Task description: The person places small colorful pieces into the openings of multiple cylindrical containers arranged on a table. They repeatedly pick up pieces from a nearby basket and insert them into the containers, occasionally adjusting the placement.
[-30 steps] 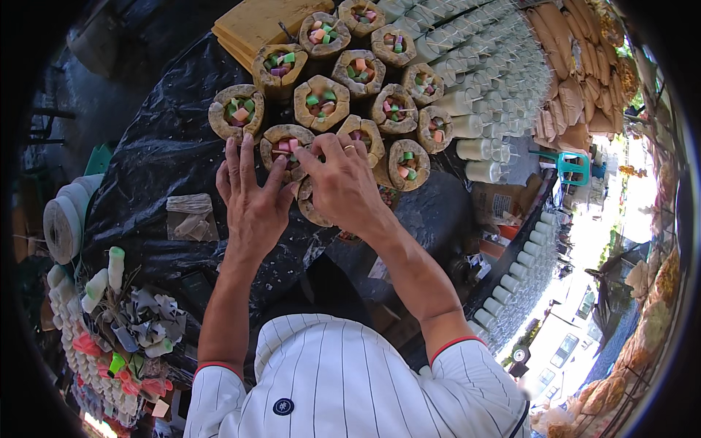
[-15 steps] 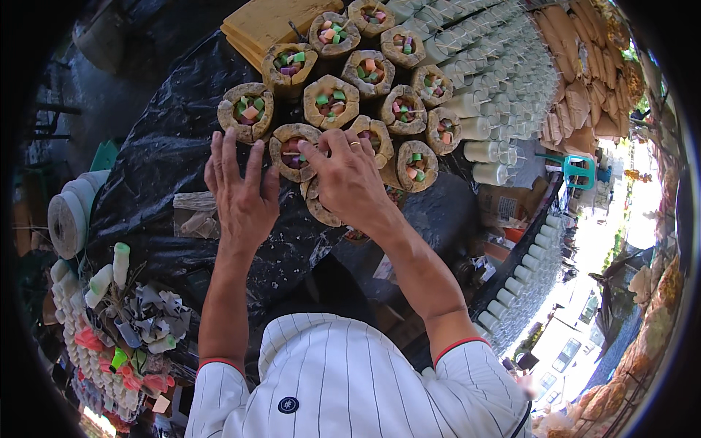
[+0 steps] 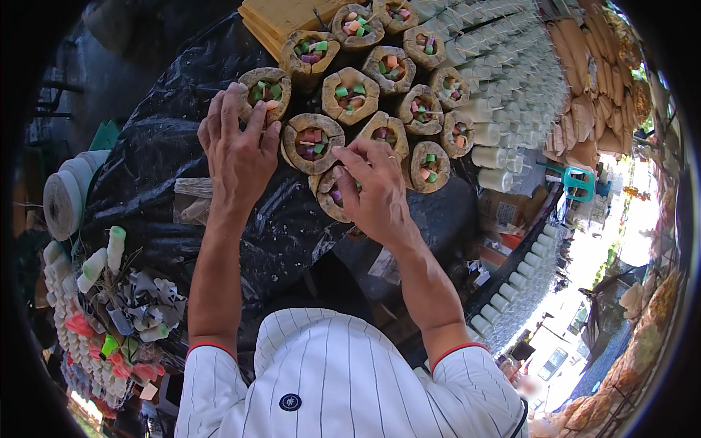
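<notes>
Several brown, roughly hexagonal moulds stand upright close together, with small green, pink, orange and purple chunks, waxy-looking, inside. My left hand [image 3: 241,150] is open, its spread fingertips touching the near rim of the leftmost mould [image 3: 244,111]. My right hand [image 3: 376,188] hovers over the nearest mould [image 3: 327,206] and partly hides it. Its index finger and thumb are bent and a little apart, with nothing visible between them. Between my hands stands another mould [image 3: 298,153], its coloured chunks in plain sight. A further mould [image 3: 394,125] lies just beyond my right fingers.
Black plastic sheeting [image 3: 168,139] covers the table. Yellow slabs [image 3: 270,33] lie at the back. Rows of pale candles with wicks [image 3: 489,109] fill the far right, near brown paper bundles [image 3: 577,87]. White rolls [image 3: 62,204] and bundled candles [image 3: 66,285] are at left.
My right hand has moved right and toward me, off the middle mould to the nearest one. My left hand has shifted up onto the leftmost mould's rim. The view has shifted slightly.
</notes>
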`<state>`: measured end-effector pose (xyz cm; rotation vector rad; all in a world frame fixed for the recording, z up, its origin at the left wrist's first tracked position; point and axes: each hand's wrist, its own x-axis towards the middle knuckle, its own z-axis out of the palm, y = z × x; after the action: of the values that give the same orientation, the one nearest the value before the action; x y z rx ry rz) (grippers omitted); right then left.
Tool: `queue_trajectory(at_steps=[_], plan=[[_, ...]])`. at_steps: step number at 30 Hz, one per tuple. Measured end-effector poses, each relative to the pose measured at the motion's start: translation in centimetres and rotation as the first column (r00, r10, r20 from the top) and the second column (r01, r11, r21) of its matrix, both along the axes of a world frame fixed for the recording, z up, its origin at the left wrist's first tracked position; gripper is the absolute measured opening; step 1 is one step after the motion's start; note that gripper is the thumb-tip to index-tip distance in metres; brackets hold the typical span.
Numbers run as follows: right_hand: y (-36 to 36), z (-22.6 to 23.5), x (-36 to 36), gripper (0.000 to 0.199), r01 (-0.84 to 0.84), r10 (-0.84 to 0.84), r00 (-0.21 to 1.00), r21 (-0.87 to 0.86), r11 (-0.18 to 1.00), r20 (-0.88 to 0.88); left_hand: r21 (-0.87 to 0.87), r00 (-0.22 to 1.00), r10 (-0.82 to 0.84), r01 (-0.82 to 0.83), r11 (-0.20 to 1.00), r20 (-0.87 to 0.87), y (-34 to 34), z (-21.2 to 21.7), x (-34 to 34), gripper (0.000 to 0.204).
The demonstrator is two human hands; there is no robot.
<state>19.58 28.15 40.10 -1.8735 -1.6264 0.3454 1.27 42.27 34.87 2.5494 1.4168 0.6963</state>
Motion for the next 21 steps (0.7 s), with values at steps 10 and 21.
queue_trajectory(at_steps=[10,21], plan=[[-4.8,1.3,1.7,0.022,-0.090,0.090,0.995,-0.003,0.996,-0.043,0.007,0.998,-0.068,0.068,0.998,-0.001,0.0,-0.8,-0.7,0.055],[-27.4,-12.4,1.5,0.016,0.014,-0.272,0.868,-0.528,0.849,-0.415,-0.263,0.953,-0.212,0.266,0.927,0.214,-17.9,-5.8,-6.6,0.054]])
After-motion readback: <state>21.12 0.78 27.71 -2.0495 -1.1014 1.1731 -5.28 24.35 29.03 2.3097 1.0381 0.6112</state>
